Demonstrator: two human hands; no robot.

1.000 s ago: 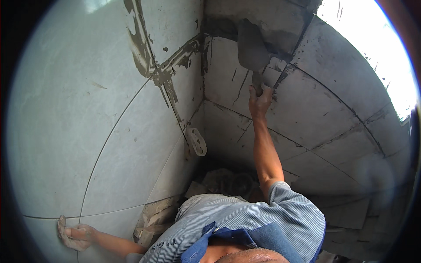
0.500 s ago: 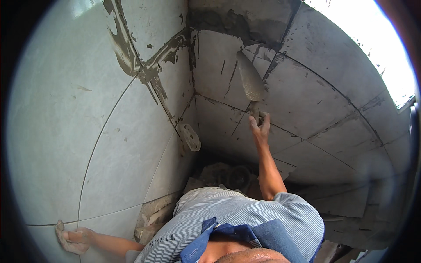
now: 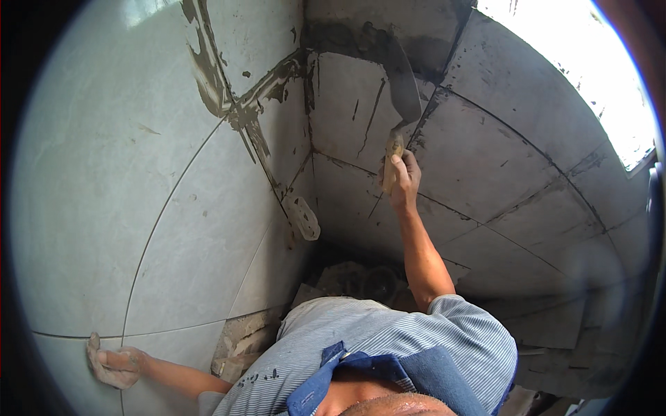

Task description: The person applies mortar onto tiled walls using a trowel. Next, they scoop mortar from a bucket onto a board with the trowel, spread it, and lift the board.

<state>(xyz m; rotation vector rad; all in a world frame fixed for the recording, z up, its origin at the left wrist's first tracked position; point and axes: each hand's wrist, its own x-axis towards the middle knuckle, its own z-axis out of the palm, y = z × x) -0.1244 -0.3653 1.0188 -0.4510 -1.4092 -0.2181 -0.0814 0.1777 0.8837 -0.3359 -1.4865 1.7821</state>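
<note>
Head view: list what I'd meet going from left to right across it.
Left hand → mortar-smeared crossing of tile joints → pale elongated piece near the wall corner → right hand gripping the trowel → bright opening.

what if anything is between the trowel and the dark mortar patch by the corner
Nothing visible. The right hand grips the trowel, whose far end overlaps the dark mortar patch in this view, with nothing seen between them; whether they touch, I cannot tell.
</note>
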